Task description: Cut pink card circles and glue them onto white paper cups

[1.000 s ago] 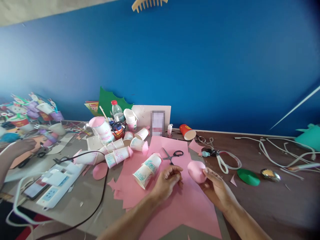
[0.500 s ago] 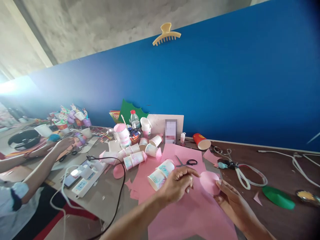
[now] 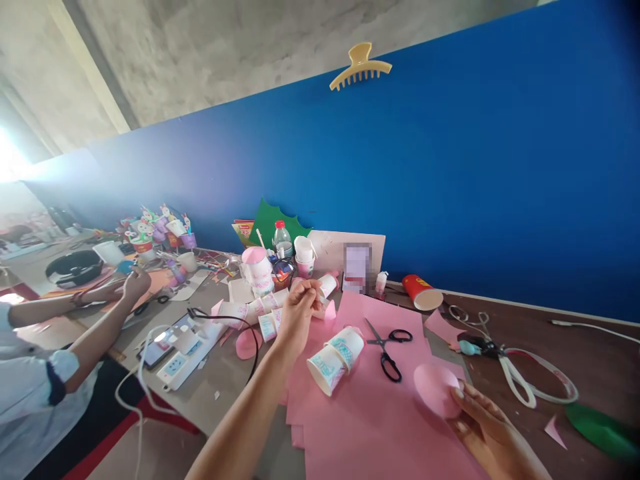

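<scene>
My right hand [image 3: 483, 427] pinches a round pink paper piece [image 3: 434, 388] by its right edge, thumb on top. Raised over the cups at the back, my left hand [image 3: 300, 307] has its fingers curled together; what is in them, if anything, I cannot make out. Two printed paper cups [image 3: 336, 359], joined end to end, lie on pink paper sheets [image 3: 370, 427] between my hands. Black-handled scissors [image 3: 387, 345] rest with blades apart on the sheets. Behind my left hand lie more joined cups [image 3: 250, 310], partly hidden, and a pink-topped cup tower [image 3: 257, 270].
At left, a co-worker's hands [image 3: 133, 283] are busy near an orange sheet. A power strip [image 3: 187, 360] and phone lie at centre left, with a black cable nearby. A red cup [image 3: 421, 292], coiled white cable [image 3: 520, 380] and green paper piece [image 3: 603, 430] are on the right.
My left hand has moved up and away from the pink round piece to above the cups. My right hand keeps hold of the piece, and the whole view has shifted slightly.
</scene>
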Demonstrator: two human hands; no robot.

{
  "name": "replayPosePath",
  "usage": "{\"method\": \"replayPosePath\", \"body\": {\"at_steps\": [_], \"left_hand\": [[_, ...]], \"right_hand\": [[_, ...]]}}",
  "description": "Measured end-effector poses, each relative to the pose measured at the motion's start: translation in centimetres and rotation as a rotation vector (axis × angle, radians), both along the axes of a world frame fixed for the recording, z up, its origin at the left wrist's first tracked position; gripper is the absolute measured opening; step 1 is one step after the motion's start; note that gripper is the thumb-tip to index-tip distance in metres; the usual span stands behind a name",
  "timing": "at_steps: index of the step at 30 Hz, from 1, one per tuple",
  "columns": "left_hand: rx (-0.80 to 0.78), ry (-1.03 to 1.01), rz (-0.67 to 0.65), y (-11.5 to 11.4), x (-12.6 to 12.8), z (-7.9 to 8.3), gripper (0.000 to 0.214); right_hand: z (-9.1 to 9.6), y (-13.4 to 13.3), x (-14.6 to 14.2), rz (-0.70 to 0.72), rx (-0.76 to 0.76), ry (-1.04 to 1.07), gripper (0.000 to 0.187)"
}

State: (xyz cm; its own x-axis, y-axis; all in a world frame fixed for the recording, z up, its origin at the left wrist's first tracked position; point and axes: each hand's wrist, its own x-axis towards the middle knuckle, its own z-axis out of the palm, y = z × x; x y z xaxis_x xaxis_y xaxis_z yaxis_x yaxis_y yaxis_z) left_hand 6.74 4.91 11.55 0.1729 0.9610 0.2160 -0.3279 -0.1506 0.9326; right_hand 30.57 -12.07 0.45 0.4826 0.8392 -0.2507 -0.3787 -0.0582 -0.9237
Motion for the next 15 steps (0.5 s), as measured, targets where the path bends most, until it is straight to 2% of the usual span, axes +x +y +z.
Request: {"method": "replayPosePath", "body": {"at_steps": [6,9,15], "left_hand": [[-0.012,0.121,0.025,2.3,-1.0,-1.9,0.02],[-0.008,0.148,0.01,2.7,-1.0,-2.2,0.021],[0.002,0.18,0.012,4.1,-1.2,-2.3,0.019]], "right_hand": [[1.0,-0.2,0.0,-0.032,-0.077,-0.121,0.018],[1.4,-0.2,-0.1,-0.049,-0.109,-0.14,0.018],[0.7,0.1,-0.2,-0.02,-0.088,-0.078,0.02]]}}
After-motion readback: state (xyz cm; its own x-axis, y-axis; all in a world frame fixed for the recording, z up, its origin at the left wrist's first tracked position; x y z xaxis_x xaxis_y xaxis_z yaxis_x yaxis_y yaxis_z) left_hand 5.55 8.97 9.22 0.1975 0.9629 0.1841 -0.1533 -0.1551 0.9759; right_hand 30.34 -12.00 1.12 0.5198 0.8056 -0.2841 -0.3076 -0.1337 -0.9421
